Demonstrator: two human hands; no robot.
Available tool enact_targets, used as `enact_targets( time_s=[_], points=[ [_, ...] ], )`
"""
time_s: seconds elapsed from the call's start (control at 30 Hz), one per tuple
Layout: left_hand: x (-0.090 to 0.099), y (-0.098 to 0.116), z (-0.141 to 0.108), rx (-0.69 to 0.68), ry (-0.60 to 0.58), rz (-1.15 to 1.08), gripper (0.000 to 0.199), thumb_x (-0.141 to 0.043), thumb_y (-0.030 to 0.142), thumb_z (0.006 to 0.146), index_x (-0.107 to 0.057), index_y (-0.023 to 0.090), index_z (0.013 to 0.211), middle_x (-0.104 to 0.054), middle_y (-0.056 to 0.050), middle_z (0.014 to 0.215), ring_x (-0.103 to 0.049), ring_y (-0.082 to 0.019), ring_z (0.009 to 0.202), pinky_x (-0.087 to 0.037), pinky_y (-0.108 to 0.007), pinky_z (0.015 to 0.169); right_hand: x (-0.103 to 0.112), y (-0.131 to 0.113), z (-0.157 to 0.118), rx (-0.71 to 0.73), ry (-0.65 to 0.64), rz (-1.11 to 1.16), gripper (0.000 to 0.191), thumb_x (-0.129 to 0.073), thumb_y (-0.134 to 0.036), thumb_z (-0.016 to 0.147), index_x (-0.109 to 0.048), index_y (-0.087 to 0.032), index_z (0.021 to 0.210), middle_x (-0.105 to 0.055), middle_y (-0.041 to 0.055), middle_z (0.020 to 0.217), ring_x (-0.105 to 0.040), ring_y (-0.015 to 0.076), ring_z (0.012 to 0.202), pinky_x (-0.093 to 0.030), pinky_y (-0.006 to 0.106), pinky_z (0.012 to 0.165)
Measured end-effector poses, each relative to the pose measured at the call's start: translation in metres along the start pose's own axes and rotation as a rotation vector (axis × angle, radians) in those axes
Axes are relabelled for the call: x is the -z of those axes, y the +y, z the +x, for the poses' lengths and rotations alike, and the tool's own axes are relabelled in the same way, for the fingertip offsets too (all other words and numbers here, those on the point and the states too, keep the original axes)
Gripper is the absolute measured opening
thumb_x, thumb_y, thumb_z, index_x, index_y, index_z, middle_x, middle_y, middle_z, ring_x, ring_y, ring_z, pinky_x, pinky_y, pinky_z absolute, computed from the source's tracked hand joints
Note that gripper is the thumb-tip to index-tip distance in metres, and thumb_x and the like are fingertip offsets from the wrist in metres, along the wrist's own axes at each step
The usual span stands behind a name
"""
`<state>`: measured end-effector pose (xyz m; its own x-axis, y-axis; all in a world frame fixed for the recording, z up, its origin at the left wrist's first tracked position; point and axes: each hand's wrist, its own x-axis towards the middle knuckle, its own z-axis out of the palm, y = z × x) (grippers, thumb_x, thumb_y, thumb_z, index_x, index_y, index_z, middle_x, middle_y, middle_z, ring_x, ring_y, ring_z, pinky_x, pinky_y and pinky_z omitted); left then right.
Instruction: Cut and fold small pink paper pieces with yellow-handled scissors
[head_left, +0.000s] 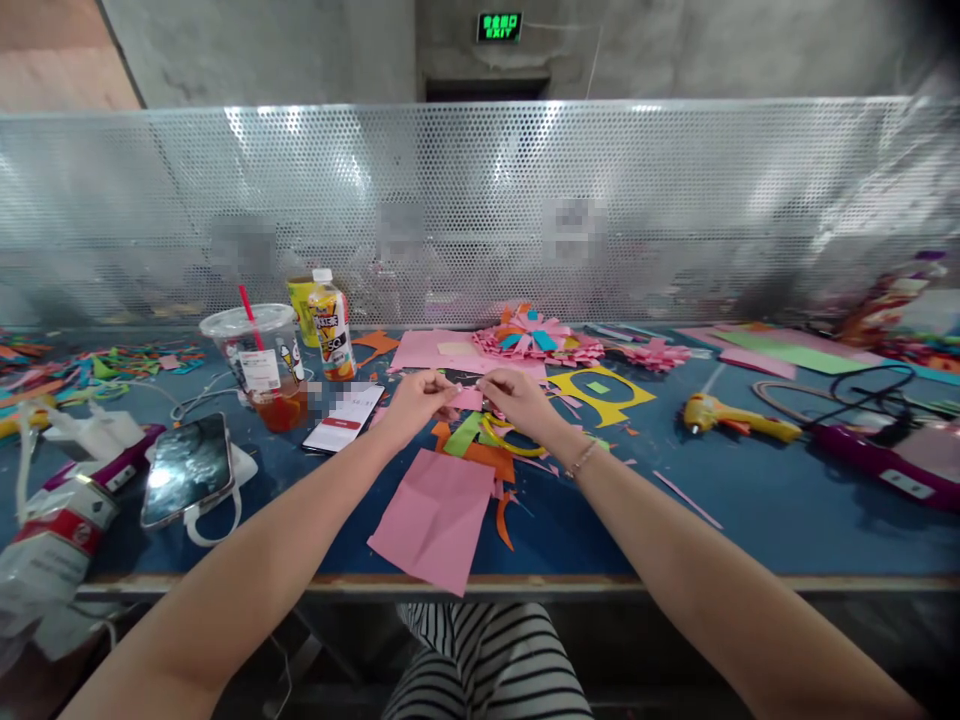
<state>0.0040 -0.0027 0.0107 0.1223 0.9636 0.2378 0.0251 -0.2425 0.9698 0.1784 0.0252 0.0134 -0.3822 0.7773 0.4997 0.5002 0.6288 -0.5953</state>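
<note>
Over blue table [570,540], two hands, one small pink paper piece [470,399].

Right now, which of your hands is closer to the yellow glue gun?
The right. My right hand is left of the glue gun; my left hand is farther left, beyond the right one.

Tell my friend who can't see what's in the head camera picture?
Two hands, left and right, hold a small pink paper piece above a blue table scattered with colorful paper scraps.

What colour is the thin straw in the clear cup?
The thin straw is red, best in head view.
</note>
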Motion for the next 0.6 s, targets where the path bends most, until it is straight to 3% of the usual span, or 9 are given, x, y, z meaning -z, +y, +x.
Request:
enact_targets(
  time_s=[0.4, 0.6],
  points=[
    [0.0032, 0.0008, -0.0021, -0.008, -0.016, 0.017, 0.017, -0.063, 0.027, 0.069, -0.054, 0.014, 0.071, -0.058, 0.002, 0.056, -0.059, -0.010, 0.048, -0.051, -0.024, 0.052, -0.0008, -0.0082, -0.0028, -0.083, -0.070, 0.093, 0.034, -0.039, -0.042, 0.082, -0.053, -0.017, 0.064, -0.051, -0.0018, 0.050, -0.045, 0.0100, 0.043, -0.034, 0.022, 0.045],
    [0.0016, 0.0050, -0.0034, 0.010, -0.001, 0.018, 0.014, -0.063, 0.023, 0.069, -0.052, 0.014, 0.069, -0.057, 0.003, 0.054, -0.059, -0.010, 0.048, -0.049, -0.022, 0.050, 0.0002, -0.0062, -0.0039, -0.056, -0.127, 0.067, 0.031, -0.042, -0.041, 0.081, -0.051, -0.018, 0.063, -0.050, -0.0026, 0.049, -0.046, 0.0099, 0.041, -0.034, 0.022, 0.043]
  ],
)
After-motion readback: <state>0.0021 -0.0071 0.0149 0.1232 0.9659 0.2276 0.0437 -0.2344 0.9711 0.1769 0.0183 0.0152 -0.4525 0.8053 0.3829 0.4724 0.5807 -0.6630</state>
